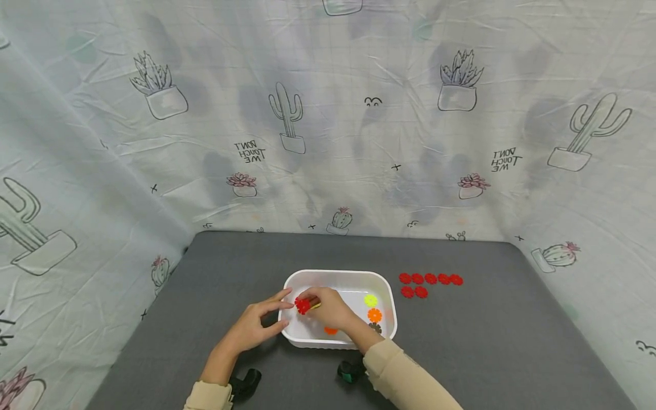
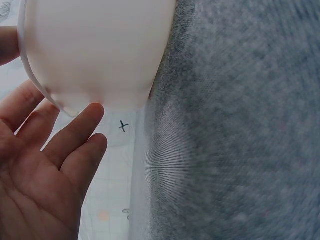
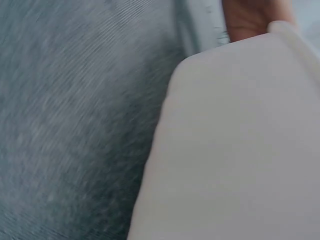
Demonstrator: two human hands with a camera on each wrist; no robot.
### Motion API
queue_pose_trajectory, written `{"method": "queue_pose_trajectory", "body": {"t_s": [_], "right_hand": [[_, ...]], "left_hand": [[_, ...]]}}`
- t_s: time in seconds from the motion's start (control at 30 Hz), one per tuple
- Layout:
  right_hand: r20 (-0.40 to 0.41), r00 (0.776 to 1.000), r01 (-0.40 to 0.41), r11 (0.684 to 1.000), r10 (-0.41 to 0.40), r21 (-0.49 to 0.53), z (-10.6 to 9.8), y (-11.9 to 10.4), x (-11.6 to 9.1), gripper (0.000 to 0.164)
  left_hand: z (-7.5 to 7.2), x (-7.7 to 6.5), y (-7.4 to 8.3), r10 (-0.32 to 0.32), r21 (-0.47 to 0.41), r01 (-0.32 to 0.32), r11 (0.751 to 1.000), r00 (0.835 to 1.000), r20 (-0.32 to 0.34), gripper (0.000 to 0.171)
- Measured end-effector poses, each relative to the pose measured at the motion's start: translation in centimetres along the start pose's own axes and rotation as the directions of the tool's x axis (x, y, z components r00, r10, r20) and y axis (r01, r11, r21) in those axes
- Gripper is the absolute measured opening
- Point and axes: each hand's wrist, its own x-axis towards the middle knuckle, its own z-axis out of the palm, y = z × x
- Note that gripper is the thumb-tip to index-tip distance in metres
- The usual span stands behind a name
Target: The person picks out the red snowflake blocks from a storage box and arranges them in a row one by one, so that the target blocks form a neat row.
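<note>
A white plastic tray (image 1: 338, 343) stands on the table. My left hand (image 1: 251, 327) is at its left end with fingers spread and fairly straight. In the left wrist view, fingertips (image 2: 95, 111) lie right at the tray's outer wall and rim. Over the tray's left part, my right hand (image 1: 330, 307) pinches a red flower-shaped disc (image 1: 302, 306); a yellow edge shows beside it under the fingers. Inside the tray lie a yellow-green disc (image 1: 370, 300), an orange disc (image 1: 374, 315), a dark grey-brown disc (image 1: 376, 327) and another orange disc (image 1: 331, 330), partly hidden by my right hand.
Several red flower-shaped discs (image 1: 430, 278) lie in two rows on the grey table (image 1: 476, 341), right of the tray. Black objects (image 1: 247, 384) sit near my left and right wrists. A cactus-printed cloth (image 1: 328, 125) hangs behind and at both sides.
</note>
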Motion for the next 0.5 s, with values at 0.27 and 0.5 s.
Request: {"method": "queue_pose_trajectory", "body": {"t_s": [0.27,0.5], "right_hand": [[-0.016,1.000,-0.012,0.991,0.014,0.133,-1.2,0.5,-1.3,0.033],[-0.053,0.999,0.015,0.967,-0.001,0.255,-3.3,0.9,-3.2,0.035]], "left_hand": [[0.0,-0.1,0.1,-0.001,0.022,0.002,1.000,1.000,-0.011,0.033],[0.0,0.0,0.2,-0.039,0.014,0.039,0.999,0.999,-0.002,0.034]]}}
